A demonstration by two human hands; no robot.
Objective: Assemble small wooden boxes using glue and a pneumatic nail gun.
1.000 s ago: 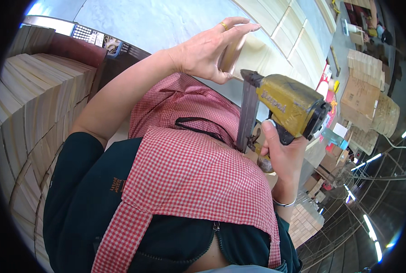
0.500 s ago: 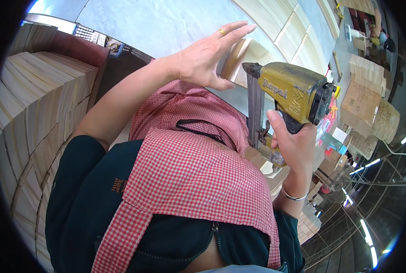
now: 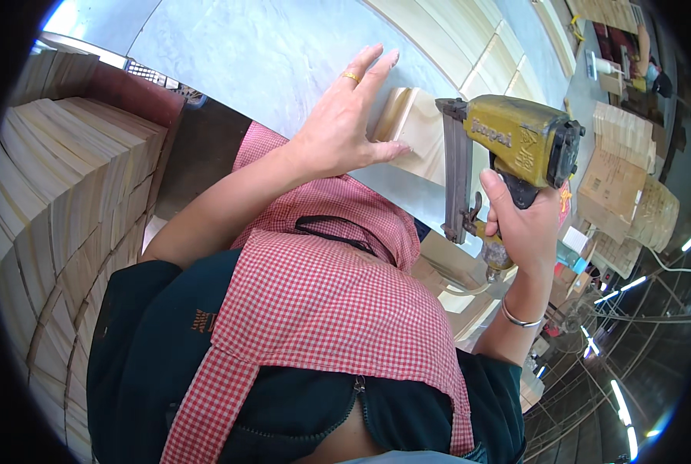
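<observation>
A yellow pneumatic nail gun (image 3: 516, 135) with a dark magazine is gripped by my right hand (image 3: 519, 224), its fingers wrapped round the handle. The gun's nose points left, over the end of a small pale wooden piece (image 3: 411, 124) that lies on the grey marbled tabletop (image 3: 283, 69). My left hand (image 3: 345, 120) is just left of that piece, fingers stretched and thumb spread apart, holding nothing. The thumb reaches to the near edge of the wood; whether it touches I cannot tell. The gun hides the right part of the piece.
Flat pale boards (image 3: 454, 39) lie across the far side of the table. Tall stacks of wooden slats (image 3: 67, 162) rise at my left. On the right stand cardboard boxes (image 3: 608, 182) and a wood stack (image 3: 624, 127). A hose runs from the gun's base. Another person's arm (image 3: 643, 46) shows far right.
My right hand and the nail gun have moved a little right and up. My left hand has shifted left and slightly down, uncovering more of the wooden piece.
</observation>
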